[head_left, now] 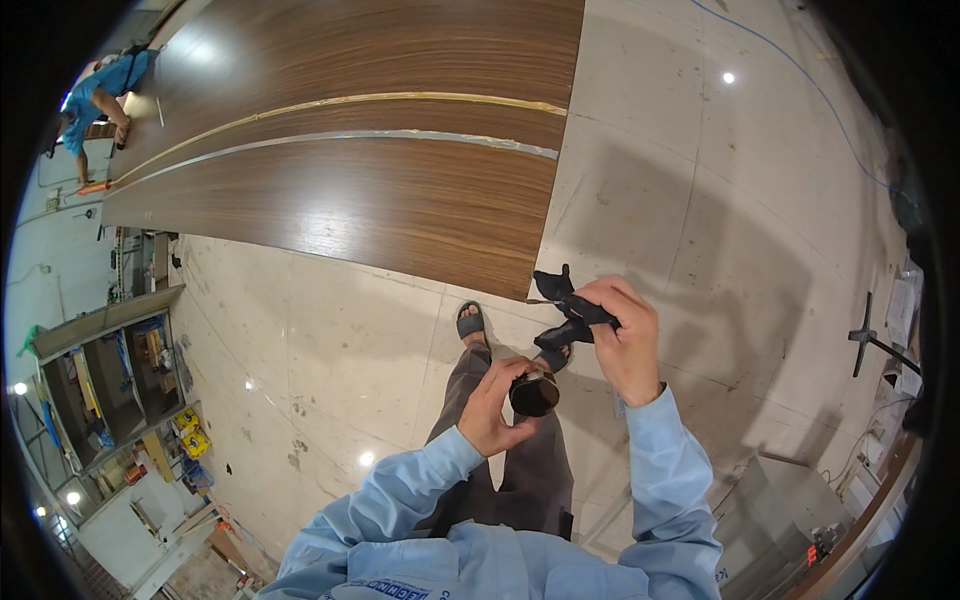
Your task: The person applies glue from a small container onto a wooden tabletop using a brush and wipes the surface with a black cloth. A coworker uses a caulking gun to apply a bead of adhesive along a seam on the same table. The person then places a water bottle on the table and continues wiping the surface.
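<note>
My left hand [487,412] is closed round a small round can [535,394], whose dark inside or top faces up. Just right of it and farther out, my right hand [628,340] grips a black, floppy cloth-like piece [566,335] with pointed ends sticking out. A thin stick-like bit shows beside that piece, but what it belongs to is unclear. The black piece hangs by the near right corner of a large wood-grain panel [400,220]. Two long strips run along the panel, a yellowish strip [400,98] and a pale grey strip [400,134].
At the far left end of the panel, another person [115,85] in blue leans over, a hand by an orange tool [94,187]. An open shelf cabinet [110,380] stands at left. A grey box [775,500] is at lower right. A blue cable [800,70] crosses the tiled floor.
</note>
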`<state>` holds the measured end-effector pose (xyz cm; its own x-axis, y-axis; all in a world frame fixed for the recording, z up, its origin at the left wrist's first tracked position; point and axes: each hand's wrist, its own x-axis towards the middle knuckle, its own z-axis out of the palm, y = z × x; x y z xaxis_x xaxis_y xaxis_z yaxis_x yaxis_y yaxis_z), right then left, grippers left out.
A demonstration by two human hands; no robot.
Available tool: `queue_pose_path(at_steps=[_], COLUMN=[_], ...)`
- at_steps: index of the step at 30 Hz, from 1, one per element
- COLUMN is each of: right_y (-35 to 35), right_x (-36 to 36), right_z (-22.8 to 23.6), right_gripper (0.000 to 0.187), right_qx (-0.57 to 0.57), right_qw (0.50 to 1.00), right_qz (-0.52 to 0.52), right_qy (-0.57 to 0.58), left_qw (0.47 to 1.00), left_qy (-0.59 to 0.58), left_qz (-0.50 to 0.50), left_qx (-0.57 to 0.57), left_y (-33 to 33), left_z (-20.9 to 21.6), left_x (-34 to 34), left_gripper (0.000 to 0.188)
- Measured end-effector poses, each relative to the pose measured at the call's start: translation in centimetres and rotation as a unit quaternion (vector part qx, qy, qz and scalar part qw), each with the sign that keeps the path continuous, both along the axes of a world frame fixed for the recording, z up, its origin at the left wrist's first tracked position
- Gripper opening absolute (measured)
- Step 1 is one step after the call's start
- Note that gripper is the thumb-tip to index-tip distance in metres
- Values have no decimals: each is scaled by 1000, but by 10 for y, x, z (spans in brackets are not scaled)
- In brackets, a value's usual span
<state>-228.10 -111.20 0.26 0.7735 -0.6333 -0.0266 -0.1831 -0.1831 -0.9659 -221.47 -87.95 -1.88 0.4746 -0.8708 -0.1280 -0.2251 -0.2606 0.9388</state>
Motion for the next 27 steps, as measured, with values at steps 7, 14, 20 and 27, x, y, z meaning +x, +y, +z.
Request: queue_pose_path(at_steps=[7,14,20,27], right_y=[-5,-4,0,-2], right_x=[9,44,63,2], right_z=[6,36,35,30], right_gripper=[29,34,40,33], right_qx=[0,-42,-183,-42], right_qw=[999,996,974,997], right_qz=[-33,10,109,27], right_qy=[-6,-74,-82,-65], left_qw=[1000,1000,1000,1000], left_qy=[8,6,0,17], left_qz=[-2,-3,-4,13], left_qx=[5,-7,2,1], left_y=[0,-1,2,3], left_z=[4,2,3,2], left_x=[2,2,1,2], left_gripper=[78,80,79,77])
